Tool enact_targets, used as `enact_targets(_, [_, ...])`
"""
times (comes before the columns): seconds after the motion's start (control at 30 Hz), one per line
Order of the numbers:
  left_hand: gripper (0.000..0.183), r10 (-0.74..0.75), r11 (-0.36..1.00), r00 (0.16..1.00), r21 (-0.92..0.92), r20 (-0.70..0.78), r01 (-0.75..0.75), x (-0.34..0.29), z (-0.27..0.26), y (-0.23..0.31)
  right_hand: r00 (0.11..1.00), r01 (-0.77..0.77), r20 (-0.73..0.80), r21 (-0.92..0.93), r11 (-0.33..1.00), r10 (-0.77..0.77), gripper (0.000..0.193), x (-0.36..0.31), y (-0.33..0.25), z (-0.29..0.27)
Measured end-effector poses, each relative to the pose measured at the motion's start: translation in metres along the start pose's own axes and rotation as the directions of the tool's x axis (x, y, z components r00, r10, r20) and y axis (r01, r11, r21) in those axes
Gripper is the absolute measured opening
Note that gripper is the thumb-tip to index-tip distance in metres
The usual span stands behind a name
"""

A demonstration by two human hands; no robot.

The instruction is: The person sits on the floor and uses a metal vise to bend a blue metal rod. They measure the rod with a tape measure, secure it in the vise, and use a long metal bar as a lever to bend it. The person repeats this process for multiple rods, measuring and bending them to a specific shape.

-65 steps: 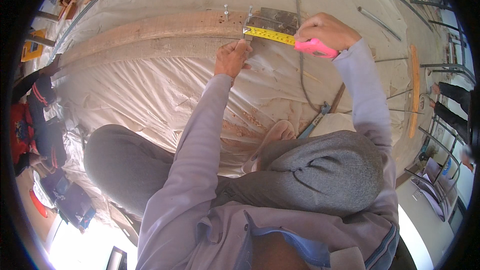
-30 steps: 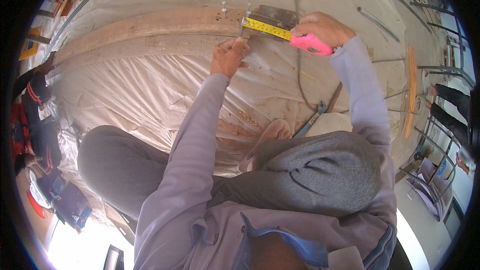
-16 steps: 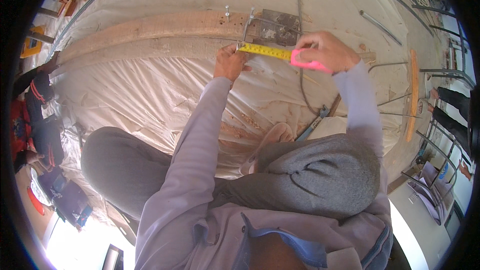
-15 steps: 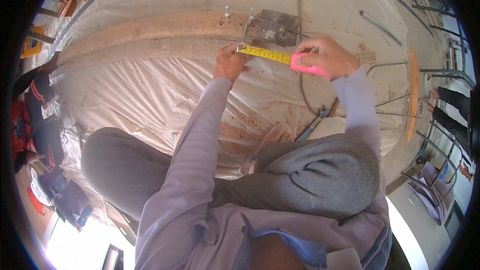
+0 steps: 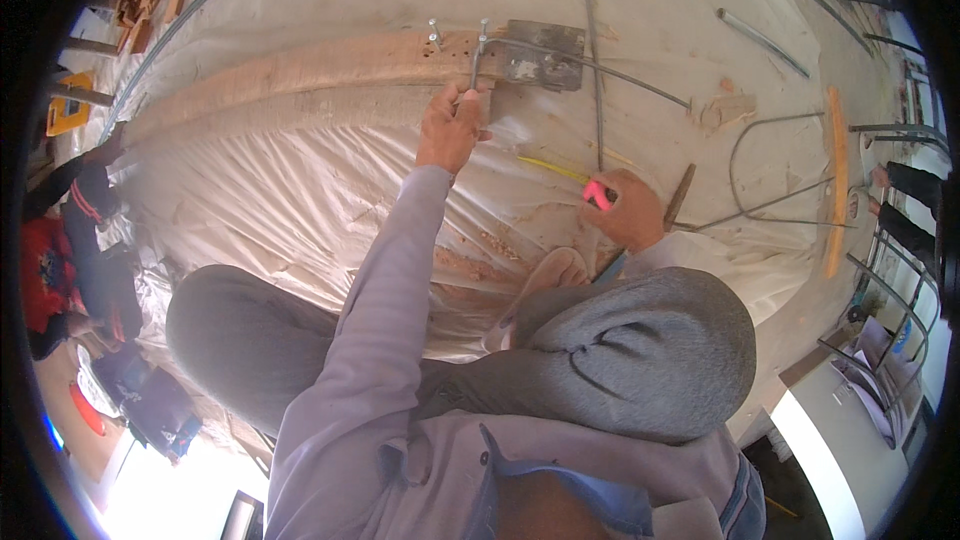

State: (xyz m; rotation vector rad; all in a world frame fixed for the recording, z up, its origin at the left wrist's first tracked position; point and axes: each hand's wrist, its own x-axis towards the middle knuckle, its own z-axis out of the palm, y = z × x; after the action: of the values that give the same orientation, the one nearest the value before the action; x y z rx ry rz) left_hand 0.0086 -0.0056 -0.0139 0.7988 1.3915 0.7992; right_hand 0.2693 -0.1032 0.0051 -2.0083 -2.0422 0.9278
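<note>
My left hand [image 5: 450,130] is closed at the near edge of a long wooden beam [image 5: 330,65], fingers pinching the short bent end of a thin metal rod [image 5: 620,78]. That rod bends around one of the upright metal pins [image 5: 484,28] set in the beam and runs off to the right. In my right hand [image 5: 632,212], lower and to the right above the cloth, is a pink tape measure [image 5: 599,195]. A length of its yellow blade sticks out leftward, its tip apart from the rod. My palm and fingers partly hide the case.
A dark metal plate [image 5: 545,55] lies at the beam's right end. Loose rods and a metal tube [image 5: 763,42] rest on the dusty sheet [image 5: 330,180]. An orange wooden strip [image 5: 836,180] lies farther right. Other people sit at the left and right edges.
My right hand has drawn the tape measure down, away from my left hand, and less blade is out. My left hand has let go of the blade's end and now grips the bent rod.
</note>
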Motion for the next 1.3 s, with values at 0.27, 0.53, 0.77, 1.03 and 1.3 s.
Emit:
enact_targets(0.27, [0.026, -0.014, 1.000, 0.998, -0.010, 0.062, 0.014, 0.005, -0.003, -0.007, 0.983, -0.131, 0.169, 0.344, 0.930, 0.076, 0.044, -0.011, -0.006, -0.015])
enact_targets(0.53, [0.025, 0.006, 0.997, 0.996, -0.073, 0.092, 0.001, 0.008, 0.000, -0.004, 0.959, -0.274, 0.273, 0.962, 0.002, -0.076, 0.043, 0.014, -0.016, -0.111])
enact_targets(0.77, [0.023, 0.086, 0.994, 0.995, -0.069, 0.054, -0.082, 0.005, 0.000, 0.001, 0.973, 0.140, 0.155, 0.190, 0.972, -0.171, 0.042, 0.038, -0.040, -0.120])
enact_targets(1.03, [0.019, 0.044, 0.998, 0.999, -0.034, 0.004, -0.044, -0.001, -0.001, -0.001, 0.958, 0.283, 0.107, -0.242, 0.928, -0.265, 0.037, 0.068, -0.079, -0.141])
enact_targets(1.3, [0.021, 0.070, 0.996, 0.995, 0.052, 0.065, -0.074, 0.005, -0.004, 0.003, 0.940, 0.323, 0.190, -0.223, 0.920, -0.284, 0.034, 0.082, -0.092, -0.127])
